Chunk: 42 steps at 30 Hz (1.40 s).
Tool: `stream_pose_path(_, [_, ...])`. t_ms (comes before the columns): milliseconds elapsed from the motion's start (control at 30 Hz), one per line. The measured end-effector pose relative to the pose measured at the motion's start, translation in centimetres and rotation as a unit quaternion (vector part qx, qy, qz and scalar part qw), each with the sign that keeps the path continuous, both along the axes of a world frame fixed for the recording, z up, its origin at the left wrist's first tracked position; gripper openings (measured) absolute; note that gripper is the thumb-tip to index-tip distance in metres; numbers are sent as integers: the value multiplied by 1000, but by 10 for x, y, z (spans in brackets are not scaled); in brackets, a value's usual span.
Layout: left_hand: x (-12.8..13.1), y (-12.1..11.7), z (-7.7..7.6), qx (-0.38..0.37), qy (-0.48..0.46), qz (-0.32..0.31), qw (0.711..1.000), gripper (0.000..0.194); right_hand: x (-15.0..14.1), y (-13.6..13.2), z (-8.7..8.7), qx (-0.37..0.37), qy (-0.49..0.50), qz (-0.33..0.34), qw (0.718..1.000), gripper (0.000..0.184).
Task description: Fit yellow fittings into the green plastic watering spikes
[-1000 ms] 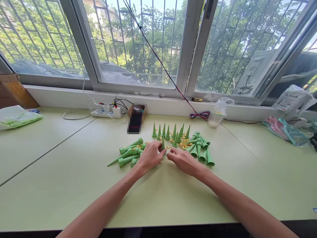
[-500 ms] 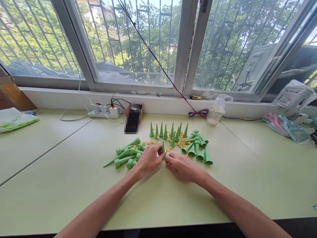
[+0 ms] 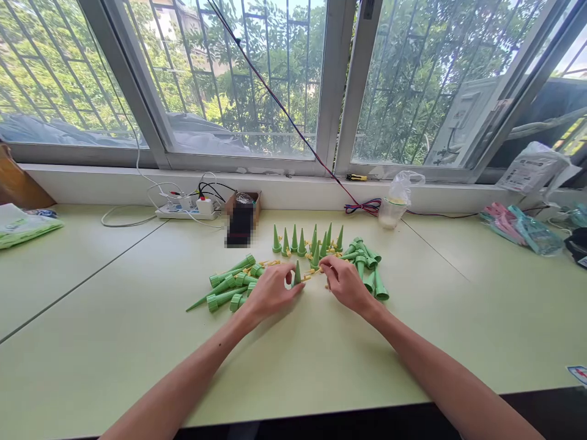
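My left hand [image 3: 275,287] is closed around a green plastic spike [image 3: 298,273], which stands point up on the table. A small yellow piece [image 3: 306,278] sticks out to the right near the spike's base. My right hand [image 3: 347,282] reaches over the small yellow pieces with its thumb and fingertips pinched together; what they hold, if anything, is too small to make out. Beyond the hands, several green spikes [image 3: 301,244] stand upright, some with yellow pieces at their bases. Left of my left hand lie several capped green spikes [image 3: 222,299].
More green cones [image 3: 380,286] lie in a heap beside my right hand. A power strip [image 3: 186,212], a small cardboard box [image 3: 257,203] and a bagged plastic cup [image 3: 392,212] line the windowsill. Plastic bags [image 3: 523,226] lie at the right, a green-white bag [image 3: 27,226] at the left.
My right hand has moved away from the spike, up and to the right, toward the yellow pieces. The left hand keeps the spike upright. The view has shifted slightly.
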<state>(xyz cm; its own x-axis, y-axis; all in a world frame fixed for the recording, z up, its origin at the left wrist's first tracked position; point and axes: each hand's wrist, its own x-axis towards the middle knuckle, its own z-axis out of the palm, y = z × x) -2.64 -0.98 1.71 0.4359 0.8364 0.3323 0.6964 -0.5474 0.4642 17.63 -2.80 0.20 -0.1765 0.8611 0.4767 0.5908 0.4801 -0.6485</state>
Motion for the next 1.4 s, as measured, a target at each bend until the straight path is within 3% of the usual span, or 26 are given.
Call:
stream_pose_path(633, [1,2,-5,-14,-6,-12,1000,21,2,1,3,-13,31,11,999,22])
stream_pose_path(1100, [5,2,-7,-28,-103,-14,994,16,0,0,1,-52,80,39,995,17])
stream_pose_path(1400, [5,3,-9,-36,-131,-11,991,30,-3,-2,1,-72,97,51,991,15])
